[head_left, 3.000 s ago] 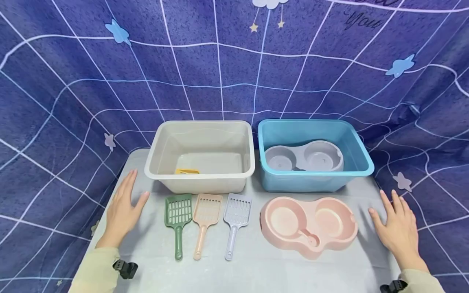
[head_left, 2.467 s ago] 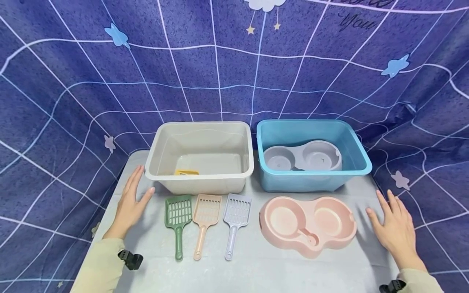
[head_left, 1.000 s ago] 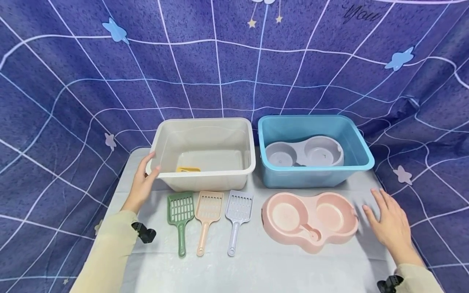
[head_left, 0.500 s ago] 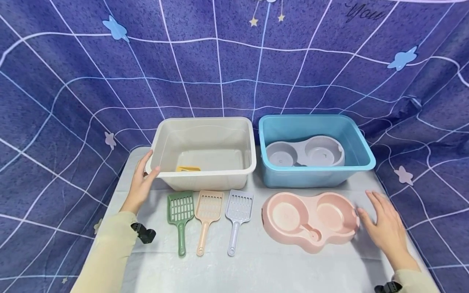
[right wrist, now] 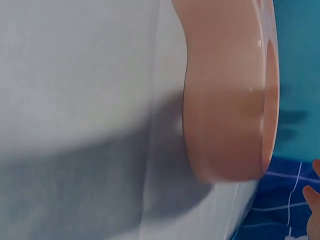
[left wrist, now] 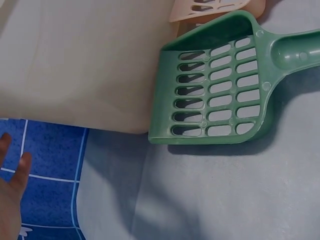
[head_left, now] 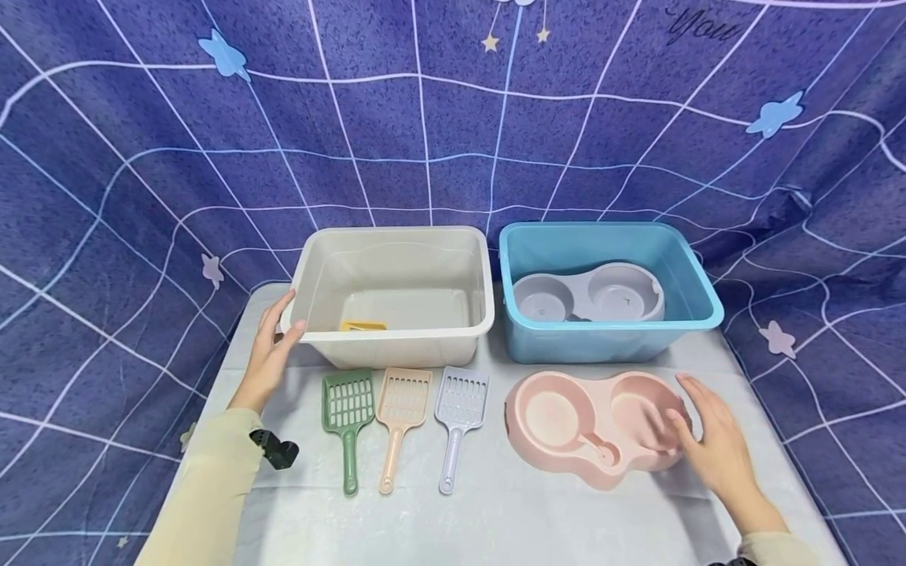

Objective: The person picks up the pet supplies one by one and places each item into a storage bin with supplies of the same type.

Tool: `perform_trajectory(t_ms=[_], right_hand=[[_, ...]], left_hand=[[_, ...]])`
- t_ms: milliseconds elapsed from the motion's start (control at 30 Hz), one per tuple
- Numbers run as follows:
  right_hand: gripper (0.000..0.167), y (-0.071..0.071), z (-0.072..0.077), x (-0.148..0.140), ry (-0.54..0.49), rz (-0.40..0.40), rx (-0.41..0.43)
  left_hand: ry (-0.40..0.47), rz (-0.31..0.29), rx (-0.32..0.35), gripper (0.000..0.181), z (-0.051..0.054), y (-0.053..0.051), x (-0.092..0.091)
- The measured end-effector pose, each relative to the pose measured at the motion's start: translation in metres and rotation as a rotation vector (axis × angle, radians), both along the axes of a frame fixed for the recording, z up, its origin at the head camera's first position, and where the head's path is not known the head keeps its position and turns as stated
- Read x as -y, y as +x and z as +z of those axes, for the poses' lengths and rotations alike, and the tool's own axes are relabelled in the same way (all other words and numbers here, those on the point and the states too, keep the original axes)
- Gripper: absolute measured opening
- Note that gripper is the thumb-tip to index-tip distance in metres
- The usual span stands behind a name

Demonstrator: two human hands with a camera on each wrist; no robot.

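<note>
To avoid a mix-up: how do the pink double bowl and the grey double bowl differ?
Colour: the pink bowl is pale pink, the grey bowl a cool grey.
Place: the pink bowl stands on the table, the grey bowl inside the blue tub.
Hands: the right hand is at the pink bowl's right end; no hand is at the grey bowl.
Both have two round hollows.

Two tubs [head_left: 392, 347] — two double bowls [head_left: 600, 431] — three whole scoops [head_left: 399, 423], one part-hidden yellow piece [head_left: 364, 325].
</note>
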State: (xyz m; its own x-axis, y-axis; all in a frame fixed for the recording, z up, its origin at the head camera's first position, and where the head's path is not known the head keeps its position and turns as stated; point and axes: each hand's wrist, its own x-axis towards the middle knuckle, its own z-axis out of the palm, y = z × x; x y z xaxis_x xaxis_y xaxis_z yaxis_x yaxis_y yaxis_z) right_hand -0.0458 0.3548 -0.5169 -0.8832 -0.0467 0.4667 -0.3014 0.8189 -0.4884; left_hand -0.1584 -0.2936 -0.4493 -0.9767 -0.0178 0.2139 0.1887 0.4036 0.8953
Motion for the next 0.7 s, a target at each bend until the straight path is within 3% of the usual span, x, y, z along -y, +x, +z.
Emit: perform_trajectory(t_ms=[367, 700], right_hand=[[0.058, 0.006, 0.004, 0.033, -0.079, 0.031, 0.089], [0.059, 0.005, 0.007, 0.063, -0.149, 0.137, 0.078]], left_hand=[[-0.018, 0.013, -0.035, 0.056, 0.007, 0.002, -0.005], [-0.032, 0.050, -0.027, 0.057, 0.007, 0.003, -0.005]])
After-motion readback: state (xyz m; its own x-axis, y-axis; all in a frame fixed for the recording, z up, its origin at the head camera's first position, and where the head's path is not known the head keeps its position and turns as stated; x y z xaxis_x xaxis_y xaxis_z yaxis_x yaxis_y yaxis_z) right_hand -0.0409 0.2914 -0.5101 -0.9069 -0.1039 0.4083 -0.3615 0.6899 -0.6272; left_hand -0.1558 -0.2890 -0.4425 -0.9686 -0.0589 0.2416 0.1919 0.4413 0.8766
